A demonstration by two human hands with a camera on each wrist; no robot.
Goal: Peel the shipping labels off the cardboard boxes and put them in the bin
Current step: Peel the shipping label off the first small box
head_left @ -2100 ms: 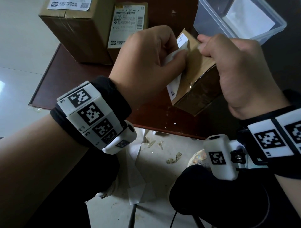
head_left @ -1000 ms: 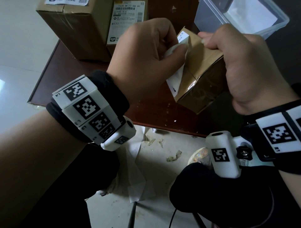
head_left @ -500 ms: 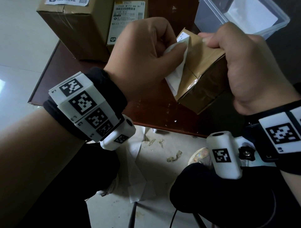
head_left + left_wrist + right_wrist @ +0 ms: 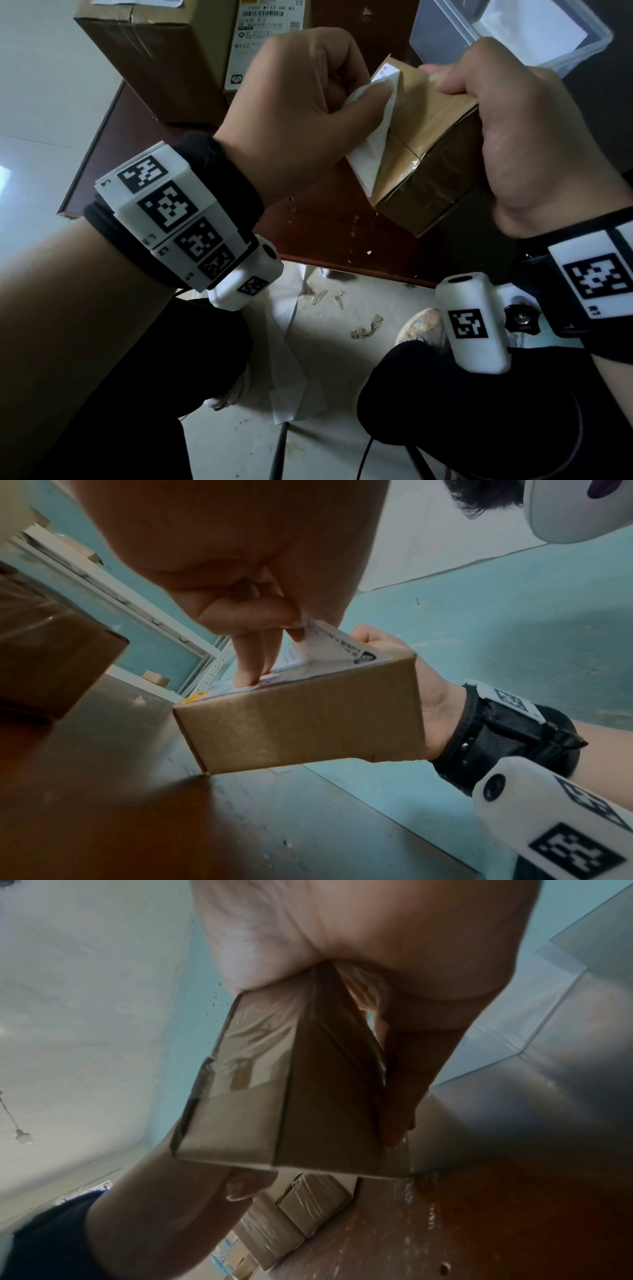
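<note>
A small brown cardboard box (image 4: 424, 150) (image 4: 301, 723) (image 4: 291, 1102) stands tilted on one corner on the dark red table (image 4: 308, 222). My right hand (image 4: 513, 137) grips it from the right, thumb on top. My left hand (image 4: 308, 99) pinches the white shipping label (image 4: 371, 150) (image 4: 329, 647) between thumb and fingers; most of the label is lifted off the box's left face, and one edge still sticks near the top corner. A clear plastic bin (image 4: 513, 34) with white paper inside stands at the back right.
Two larger cardboard boxes (image 4: 154, 51) (image 4: 267, 37) with labels on them stand at the back left of the table. Paper scraps and peeled backing (image 4: 287, 342) lie on the floor below the table's front edge, between my knees.
The box has been tipped up and turned slightly in my right hand. My left hand has pulled the label further off the side, so more bare cardboard shows.
</note>
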